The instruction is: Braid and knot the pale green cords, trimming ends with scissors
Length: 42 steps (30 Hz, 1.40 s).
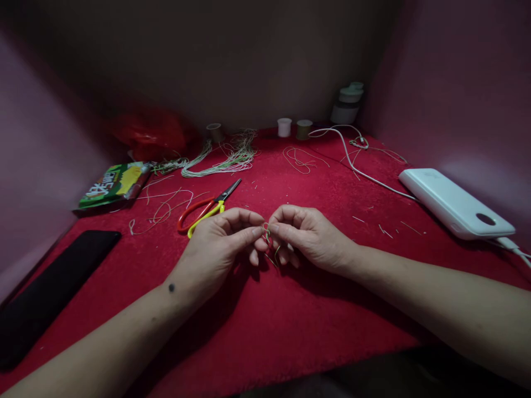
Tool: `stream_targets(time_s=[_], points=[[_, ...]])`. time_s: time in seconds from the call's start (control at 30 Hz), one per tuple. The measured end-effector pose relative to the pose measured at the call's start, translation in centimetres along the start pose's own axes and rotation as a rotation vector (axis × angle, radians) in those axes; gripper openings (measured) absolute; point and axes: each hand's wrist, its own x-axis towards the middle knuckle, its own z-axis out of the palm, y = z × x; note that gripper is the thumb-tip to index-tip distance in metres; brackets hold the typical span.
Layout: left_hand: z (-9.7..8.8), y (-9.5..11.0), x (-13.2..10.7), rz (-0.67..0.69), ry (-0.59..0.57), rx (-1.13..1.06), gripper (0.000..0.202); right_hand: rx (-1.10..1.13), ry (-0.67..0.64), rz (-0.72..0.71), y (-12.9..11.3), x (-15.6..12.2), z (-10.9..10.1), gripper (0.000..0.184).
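Note:
Over the middle of the red cloth, my left hand (226, 237) and my right hand (305, 235) meet fingertip to fingertip. Between them is a thin, looped green and whitish cord (267, 235), pinched by thumb and forefinger on each side. Loose ends of it hang below the fingers. Whether the loop is knotted is too small to tell. Just behind my left hand lie scissors (211, 209) with one red and one yellow handle, their dark blades pointing away to the right.
A bundle of pale cords (226, 163) lies at the back, near thread spools (284, 127). A snack packet (114, 185) and a black phone-like slab (62, 287) are on the left. On the right sits a white power bank (456, 204) with cables; a bottle (347, 104) stands behind.

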Motion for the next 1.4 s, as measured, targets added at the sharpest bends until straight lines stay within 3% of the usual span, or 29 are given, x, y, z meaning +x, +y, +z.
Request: stream_targets(time_s=[0.5, 0.77, 1.4], points=[[0.2, 0.0, -0.1, 0.038, 0.002, 0.061, 0.018, -0.011, -0.009, 0.004, 0.0, 0.1, 0.1, 0.012], [0.7, -0.1, -0.4, 0.132, 0.074, 0.112, 0.014, -0.076, -0.013, 0.064, 0.3, 0.2, 0.0, 0.016], [0.8, -0.1, -0.7, 0.124, 0.079, 0.132, 0.009, -0.193, 0.06, 0.054, 0.7, 0.3, 0.4, 0.013]])
